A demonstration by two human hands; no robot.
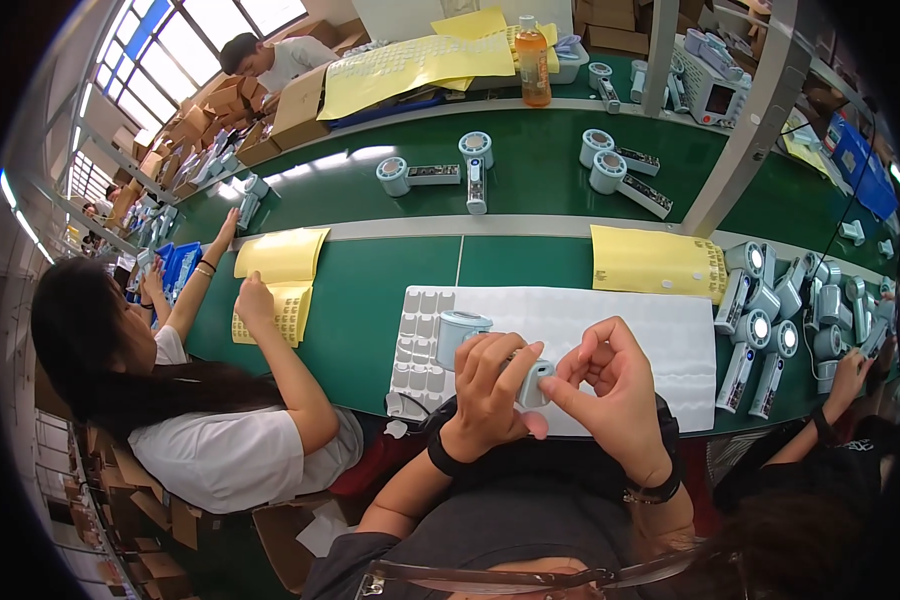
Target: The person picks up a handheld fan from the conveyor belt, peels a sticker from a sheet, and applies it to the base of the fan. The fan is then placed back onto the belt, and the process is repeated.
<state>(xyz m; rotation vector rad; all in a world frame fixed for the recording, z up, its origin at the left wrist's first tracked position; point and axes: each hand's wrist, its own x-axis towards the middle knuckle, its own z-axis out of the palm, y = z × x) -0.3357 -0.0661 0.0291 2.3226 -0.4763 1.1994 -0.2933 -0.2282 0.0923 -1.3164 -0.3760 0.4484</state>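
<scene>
My left hand (488,385) is wrapped round the handle of a pale blue handheld fan. Its round head (462,328) points away to the left, and the handle's end (537,386) faces my right hand (610,392). The right thumb presses on that end while the other fingers curl above it; whether a small piece lies between them is too small to tell. Under both hands lies a white padded mat (630,345). A sheet of grey stickers (425,345) lies at its left side, partly behind the fan.
A yellow sticker sheet (655,262) lies beyond the mat. Many fans (760,330) crowd the right, where another person's hand (848,380) reaches in. A co-worker (220,400) sits close on my left. More fans (475,165) rest on the green belt, before a metal post (745,130).
</scene>
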